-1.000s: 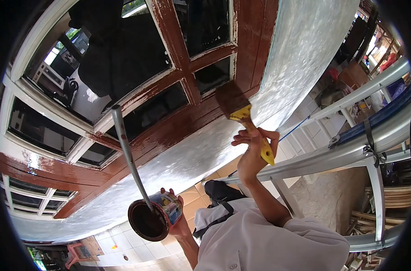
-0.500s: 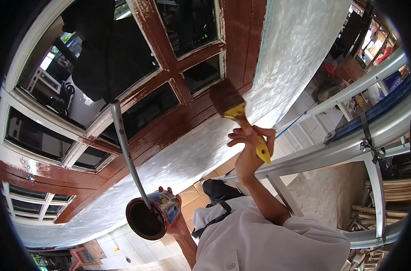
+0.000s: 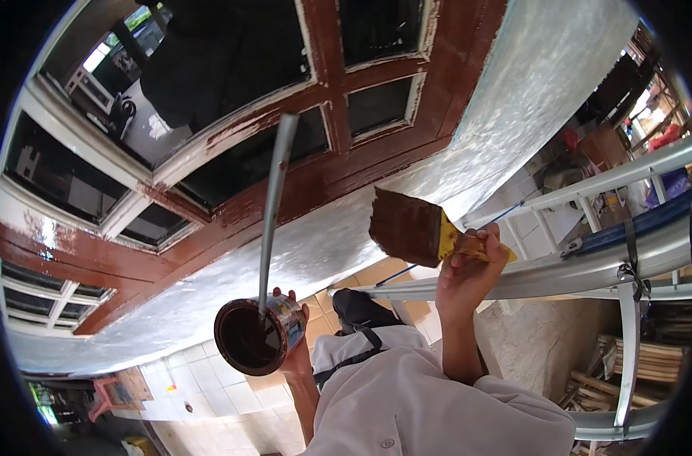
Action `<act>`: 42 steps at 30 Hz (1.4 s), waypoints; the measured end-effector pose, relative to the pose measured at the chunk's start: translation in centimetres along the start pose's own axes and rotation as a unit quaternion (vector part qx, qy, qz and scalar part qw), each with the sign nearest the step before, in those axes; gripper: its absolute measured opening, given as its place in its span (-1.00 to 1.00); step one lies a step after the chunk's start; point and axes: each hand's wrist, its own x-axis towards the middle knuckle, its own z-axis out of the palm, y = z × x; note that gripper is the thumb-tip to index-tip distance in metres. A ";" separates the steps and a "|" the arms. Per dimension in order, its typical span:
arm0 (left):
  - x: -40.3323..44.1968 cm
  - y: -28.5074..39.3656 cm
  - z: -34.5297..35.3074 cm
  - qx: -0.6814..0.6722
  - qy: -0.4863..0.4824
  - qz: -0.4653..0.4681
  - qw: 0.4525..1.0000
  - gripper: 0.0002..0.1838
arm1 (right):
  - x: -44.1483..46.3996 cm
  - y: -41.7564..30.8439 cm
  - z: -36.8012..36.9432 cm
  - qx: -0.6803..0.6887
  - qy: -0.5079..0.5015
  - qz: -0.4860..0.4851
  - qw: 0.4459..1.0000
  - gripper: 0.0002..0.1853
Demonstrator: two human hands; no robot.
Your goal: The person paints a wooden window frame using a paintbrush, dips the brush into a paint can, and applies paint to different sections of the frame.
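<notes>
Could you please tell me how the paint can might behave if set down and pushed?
The paint can may tip easily, as a long rod juts well above its rim. Being round, it could roll once toppled. The rim might feel slick or tacky, since it looks coated in brown paint.

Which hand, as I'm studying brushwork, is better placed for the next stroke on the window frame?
Right hand, probably: it holds the brush, bristles coated brown. The left hand holds the can with a rod in it.
</notes>
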 end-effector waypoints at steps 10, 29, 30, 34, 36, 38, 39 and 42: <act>-0.1 -0.4 -0.9 0.048 0.007 0.008 0.999 -0.32 | -1.1 0.9 1.8 -0.008 -0.077 0.204 0.976 -0.73; 0.2 0.5 0.3 0.063 -0.013 0.010 0.998 -0.29 | -1.0 2.8 1.0 0.193 -0.100 0.526 0.822 -0.54; 0.3 0.5 0.9 0.075 -0.025 0.011 0.997 -0.29 | -1.3 2.8 1.1 0.175 -0.142 0.494 0.840 -0.55; 0.3 0.4 0.7 0.073 -0.023 0.002 0.997 -0.30 | -1.9 2.5 1.7 0.016 -0.348 0.326 0.879 -0.64; 0.2 0.5 -0.3 0.061 -0.002 -0.001 0.998 -0.30 | -1.5 2.4 2.4 -0.063 -0.436 0.247 0.863 -0.63; -0.3 0.5 -1.2 0.054 0.016 -0.004 0.998 -0.30 | -2.2 2.2 3.2 -0.114 -0.447 0.202 0.864 -0.67; -0.4 0.5 -1.6 0.052 0.027 -0.008 0.998 -0.31 | -2.4 2.2 3.5 -0.158 -0.465 0.168 0.855 -0.70; -0.9 0.7 -3.2 0.051 0.072 -0.027 0.996 -0.31 | -3.6 2.3 5.2 -0.264 -0.475 0.090 0.835 -0.80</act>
